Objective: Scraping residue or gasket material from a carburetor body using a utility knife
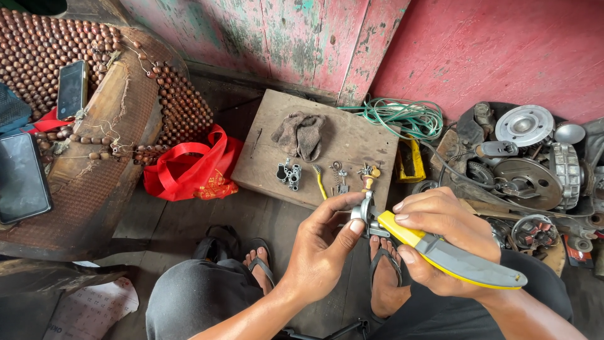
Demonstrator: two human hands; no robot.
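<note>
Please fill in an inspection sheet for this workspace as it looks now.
Surface: wooden board on a plank floor.
Job's things: small metal part and yellow-grey tool, tool tip on the part.
Clutter: rag, metal block, small parts, red bag, engine parts.
Grippers: left hand fingers pinch the part; right hand grips the tool.
Cables: green coil by the board.
Surroundings: red wall, beaded seat with two phones.
</note>
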